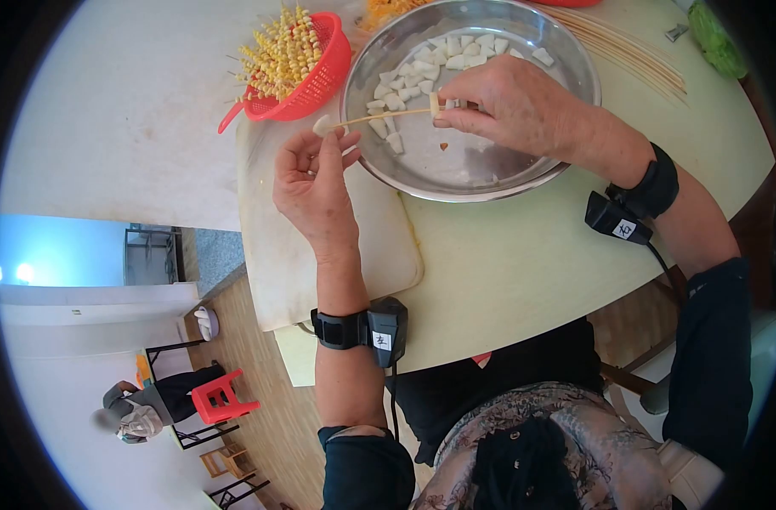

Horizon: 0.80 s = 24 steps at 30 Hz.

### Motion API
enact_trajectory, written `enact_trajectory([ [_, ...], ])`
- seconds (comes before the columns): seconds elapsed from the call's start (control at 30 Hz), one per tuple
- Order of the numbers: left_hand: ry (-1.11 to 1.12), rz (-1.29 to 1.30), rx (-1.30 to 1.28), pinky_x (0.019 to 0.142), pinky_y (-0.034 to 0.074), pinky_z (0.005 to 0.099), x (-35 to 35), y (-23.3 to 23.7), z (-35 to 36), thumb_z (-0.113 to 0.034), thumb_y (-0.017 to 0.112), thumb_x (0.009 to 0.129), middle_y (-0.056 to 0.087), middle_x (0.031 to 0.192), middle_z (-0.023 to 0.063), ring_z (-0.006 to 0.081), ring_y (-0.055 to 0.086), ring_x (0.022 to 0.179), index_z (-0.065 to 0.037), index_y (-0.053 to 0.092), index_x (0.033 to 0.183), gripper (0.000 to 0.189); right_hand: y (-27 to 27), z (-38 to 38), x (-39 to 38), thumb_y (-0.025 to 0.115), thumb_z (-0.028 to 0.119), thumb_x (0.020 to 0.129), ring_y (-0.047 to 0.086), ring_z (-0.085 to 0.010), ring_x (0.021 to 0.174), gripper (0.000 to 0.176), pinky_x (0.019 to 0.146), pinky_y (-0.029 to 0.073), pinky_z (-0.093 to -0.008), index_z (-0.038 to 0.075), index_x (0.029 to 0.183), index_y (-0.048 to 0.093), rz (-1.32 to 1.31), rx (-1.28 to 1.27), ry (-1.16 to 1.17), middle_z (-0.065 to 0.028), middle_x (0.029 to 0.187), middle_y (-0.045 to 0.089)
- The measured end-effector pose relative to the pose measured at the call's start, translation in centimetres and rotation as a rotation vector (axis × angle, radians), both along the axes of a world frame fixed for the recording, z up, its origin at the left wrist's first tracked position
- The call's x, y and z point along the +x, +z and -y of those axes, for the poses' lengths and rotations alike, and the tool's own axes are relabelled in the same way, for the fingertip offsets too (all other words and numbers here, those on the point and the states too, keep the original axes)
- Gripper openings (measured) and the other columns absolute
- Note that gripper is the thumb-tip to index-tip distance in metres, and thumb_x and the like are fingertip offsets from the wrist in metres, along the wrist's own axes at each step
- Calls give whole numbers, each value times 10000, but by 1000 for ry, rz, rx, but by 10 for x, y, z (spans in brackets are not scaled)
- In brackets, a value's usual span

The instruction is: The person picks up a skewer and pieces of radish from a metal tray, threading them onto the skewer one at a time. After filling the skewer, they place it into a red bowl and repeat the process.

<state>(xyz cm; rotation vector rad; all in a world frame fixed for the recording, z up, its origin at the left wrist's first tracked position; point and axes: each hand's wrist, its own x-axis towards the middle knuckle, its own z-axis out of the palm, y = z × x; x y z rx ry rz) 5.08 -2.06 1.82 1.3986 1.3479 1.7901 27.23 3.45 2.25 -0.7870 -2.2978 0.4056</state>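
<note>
A thin wooden skewer (384,117) spans the gap between my two hands, above the left side of a steel basin (490,194). My left hand (320,174) pinches its left end with thumb and fingers, where a white chunk (322,126) sits. At the other end, my right hand (515,102) is closed around the skewer and a pale chunk (435,104) between thumb and fingertips. More white chunks (422,68) are heaped along the far and left side of the basin; their kind is not clear. A small brown bit (444,147) lies on the basin floor.
A red colander (324,81) with many loaded yellow skewers (282,55) stands far left. Bare skewers (630,55) lie right of the basin, near a green vegetable (718,38). A cutting board (337,255) lies under my left arm. Another person (150,408) is in the background beside a red stool (222,397).
</note>
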Motion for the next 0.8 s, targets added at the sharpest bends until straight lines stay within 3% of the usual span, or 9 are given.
enact_trajectory([
  [0.17, 53, -107, 44, 714, 580, 310, 0, -2, 0, 1, 570, 880, 634, 923, 178, 249, 673, 834, 67, 505, 995, 148, 1, 8, -4, 622, 204, 839, 578, -302, 620, 202, 598, 460, -364, 5, 836, 653, -21, 52, -27, -147, 690, 606],
  [0.23, 65, -120, 45, 718, 579, 307, 1, -2, 0, 0, 569, 882, 634, 921, 177, 248, 673, 837, 66, 503, 992, 144, 2, 11, -5, 607, 269, 847, 618, -318, 664, 243, 671, 506, -392, 45, 810, 694, -6, 52, -71, -172, 672, 620],
  [0.8, 76, -150, 47, 722, 566, 291, -1, -2, 3, 6, 571, 875, 648, 917, 175, 229, 676, 822, 51, 504, 979, 132, 0, 13, -7, 610, 268, 857, 632, -292, 624, 270, 657, 522, -377, 26, 759, 681, 18, 79, -82, -162, 633, 622],
])
